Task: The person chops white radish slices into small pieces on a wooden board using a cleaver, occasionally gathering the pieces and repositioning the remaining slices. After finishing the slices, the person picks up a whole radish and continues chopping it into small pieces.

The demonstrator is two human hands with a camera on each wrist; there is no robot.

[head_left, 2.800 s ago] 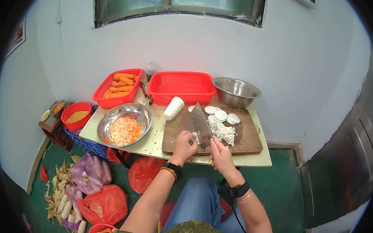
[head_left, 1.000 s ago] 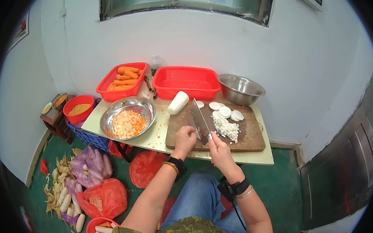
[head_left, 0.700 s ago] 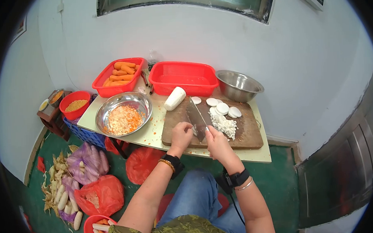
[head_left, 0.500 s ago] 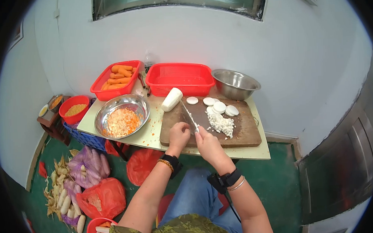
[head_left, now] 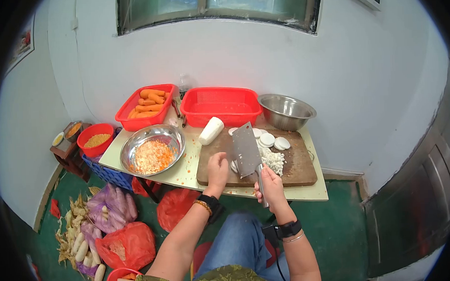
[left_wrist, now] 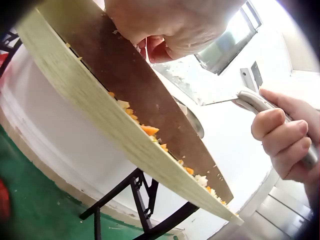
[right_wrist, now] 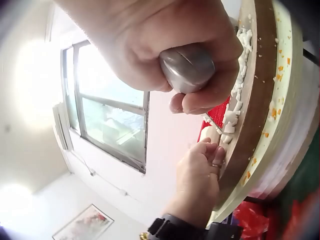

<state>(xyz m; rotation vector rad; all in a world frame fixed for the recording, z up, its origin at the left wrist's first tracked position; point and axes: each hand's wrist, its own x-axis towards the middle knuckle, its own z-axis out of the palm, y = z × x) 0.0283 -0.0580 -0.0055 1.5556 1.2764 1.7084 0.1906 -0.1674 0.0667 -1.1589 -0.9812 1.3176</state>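
Observation:
My right hand (head_left: 270, 188) grips the metal handle of a cleaver (head_left: 246, 152). Its broad blade faces up toward the head camera, flecked with white bits, over the wooden cutting board (head_left: 301, 172). In the right wrist view the round handle end (right_wrist: 187, 67) pokes out of the fist. My left hand (head_left: 217, 172) is at the board's front left, fingers loosely curled, just left of a white radish slice (head_left: 234, 166). A peeled white radish (head_left: 211, 131) lies at the board's back left. Right of the blade are diced radish (head_left: 274, 161) and several round slices (head_left: 281, 143).
A steel bowl (head_left: 177, 134) of chopped orange and pale bits stands left of the board. Behind are a red basket (head_left: 148, 122) of carrots, another red basket (head_left: 221, 121) and a deep steel bowl (head_left: 309, 113). Red bags (head_left: 134, 240) and radishes lie on the floor.
The cleaver has swung right from beside the whole radish and turned, so its broad face shows instead of its thin edge. My left hand has drawn apart from the blade, its fingers pointing further up.

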